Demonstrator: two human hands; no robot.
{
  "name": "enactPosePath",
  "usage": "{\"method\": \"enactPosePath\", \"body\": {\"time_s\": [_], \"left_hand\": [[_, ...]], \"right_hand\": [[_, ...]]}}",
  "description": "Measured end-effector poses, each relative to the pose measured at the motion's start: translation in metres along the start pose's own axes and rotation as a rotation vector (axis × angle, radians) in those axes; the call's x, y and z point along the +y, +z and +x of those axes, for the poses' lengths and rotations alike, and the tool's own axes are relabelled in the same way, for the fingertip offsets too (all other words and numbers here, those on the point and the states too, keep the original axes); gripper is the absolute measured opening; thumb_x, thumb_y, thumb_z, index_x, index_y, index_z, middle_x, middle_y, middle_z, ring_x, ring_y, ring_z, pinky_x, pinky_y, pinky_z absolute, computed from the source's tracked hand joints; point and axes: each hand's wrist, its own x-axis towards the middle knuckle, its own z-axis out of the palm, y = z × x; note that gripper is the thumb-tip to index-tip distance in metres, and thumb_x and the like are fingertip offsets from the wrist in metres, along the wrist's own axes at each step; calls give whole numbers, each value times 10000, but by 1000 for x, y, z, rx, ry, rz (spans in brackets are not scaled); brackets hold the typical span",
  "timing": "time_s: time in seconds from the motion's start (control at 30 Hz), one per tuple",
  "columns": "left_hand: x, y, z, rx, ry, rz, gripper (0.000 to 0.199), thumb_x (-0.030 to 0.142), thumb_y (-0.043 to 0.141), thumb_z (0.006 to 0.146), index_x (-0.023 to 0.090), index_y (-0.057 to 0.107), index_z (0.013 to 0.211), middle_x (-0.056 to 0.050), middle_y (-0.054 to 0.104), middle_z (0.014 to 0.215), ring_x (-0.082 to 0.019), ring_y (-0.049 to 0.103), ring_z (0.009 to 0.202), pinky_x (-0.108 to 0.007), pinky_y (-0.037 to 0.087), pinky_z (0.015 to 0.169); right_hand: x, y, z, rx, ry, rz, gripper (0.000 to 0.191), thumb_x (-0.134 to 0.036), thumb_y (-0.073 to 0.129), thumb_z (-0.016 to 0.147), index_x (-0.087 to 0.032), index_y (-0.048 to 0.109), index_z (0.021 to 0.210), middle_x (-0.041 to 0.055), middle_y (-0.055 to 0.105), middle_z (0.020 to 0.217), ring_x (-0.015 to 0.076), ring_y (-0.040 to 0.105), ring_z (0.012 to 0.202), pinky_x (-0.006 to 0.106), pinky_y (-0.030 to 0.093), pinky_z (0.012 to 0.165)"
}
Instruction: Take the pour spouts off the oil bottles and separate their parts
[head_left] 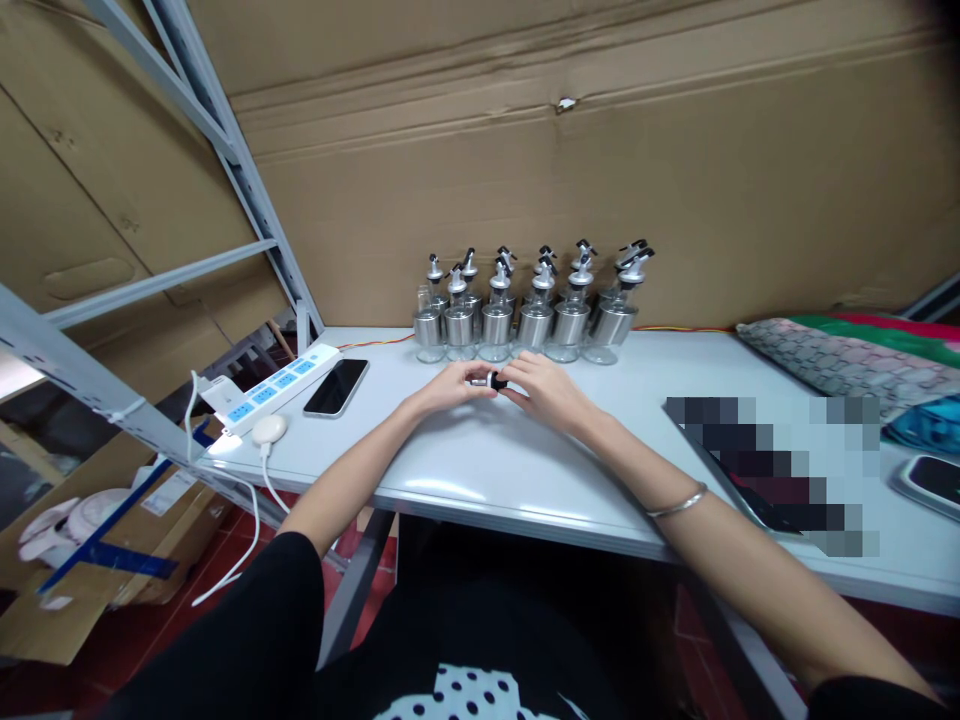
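Both of my hands meet above the table, just in front of a group of glass oil bottles. Between them is a small black-and-silver pourer spout (492, 380), lying sideways. The fingers of my left hand (452, 389) are closed around its silver end. My right hand (549, 392) pinches the black end. Behind stand several oil bottles (535, 327) with steel sleeves, in two rows, most topped with silver-and-black pourers. The front bottle at the far left (429, 328) has an open glass neck with no pourer on it.
Left on the white table (450, 470) are a phone (337, 387), a power strip (281, 385) and a round white charger (269, 430). To the right lie a pixelated item (780, 475), a patterned bag (840, 360) and another device (934, 483). Cardboard (525, 180) stands behind.
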Motion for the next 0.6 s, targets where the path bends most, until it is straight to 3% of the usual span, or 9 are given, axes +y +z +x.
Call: {"method": "enactPosePath", "body": {"time_s": [0.17, 0.23, 0.4, 0.6], "left_hand": [[-5, 8, -2, 233, 227, 316, 376, 276, 710, 722, 114, 597, 1040, -85, 649, 983, -176, 574, 881, -308, 456, 820], [-5, 9, -2, 285, 308, 385, 352, 290, 699, 742, 127, 590, 1034, -79, 647, 968, -177, 567, 882, -308, 458, 812], [0, 9, -3, 311, 435, 466, 307, 342, 629, 808, 143, 585, 1038, -83, 654, 978, -183, 561, 902, -324, 453, 825], [4, 0, -3, 217, 354, 493, 362, 349, 663, 777, 137, 601, 1064, -82, 661, 940, -189, 569, 873, -323, 444, 809]], "right_hand": [[9, 4, -4, 109, 432, 504, 305, -436, 591, 774, -182, 541, 936, 39, 626, 797, 157, 549, 671, 290, 439, 605], [9, 7, -3, 86, 511, 609, 336, -490, 576, 764, -178, 559, 889, 23, 610, 727, 148, 541, 637, 286, 431, 588], [-1, 8, 1, 25, 557, 795, 361, -511, 600, 716, -177, 527, 832, -26, 538, 589, 123, 500, 546, 258, 386, 523], [-3, 5, 2, 55, 450, 650, 264, -438, 574, 751, -182, 514, 777, -28, 525, 607, 109, 451, 540, 243, 350, 516]]}}
